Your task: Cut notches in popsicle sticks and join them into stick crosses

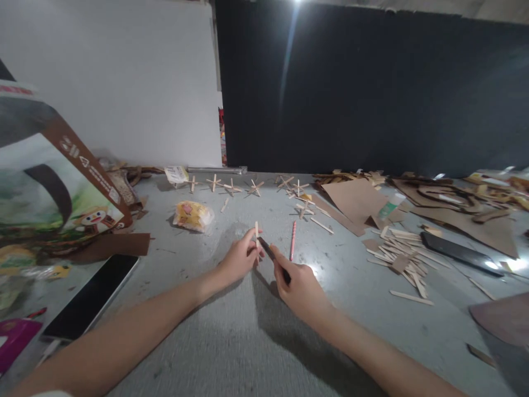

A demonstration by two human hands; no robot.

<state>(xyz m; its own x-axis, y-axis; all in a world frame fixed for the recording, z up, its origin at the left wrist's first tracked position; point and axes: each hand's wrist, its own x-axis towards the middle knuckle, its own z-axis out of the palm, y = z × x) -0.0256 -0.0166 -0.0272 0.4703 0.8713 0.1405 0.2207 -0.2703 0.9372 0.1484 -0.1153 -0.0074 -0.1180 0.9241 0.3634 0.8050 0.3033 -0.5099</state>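
Note:
Between the thumb and fingers of my left hand point(238, 258) a thin wooden craft stick point(257, 230) stands roughly upright. My right hand point(303, 285) is closed around a dark, narrow knife-like tool point(266, 249); its tip meets or overlaps the stick, and I cannot tell how firmly they touch. Most of the tool's handle is hidden in my palm. A pink patterned pencil-like rod point(293, 241) lies just beyond my right hand. Farther back, several crossed-stick pieces point(255, 188) stand in a row.
On the right lie a pile of loose craft sticks point(403, 256), brown cardboard point(351, 201), a glue bottle point(390, 206) and a black phone point(458, 253). To the left are a yellow wrapped packet point(192, 215), another phone point(91, 296) and a large printed bag point(78, 182). Panels rise behind the table.

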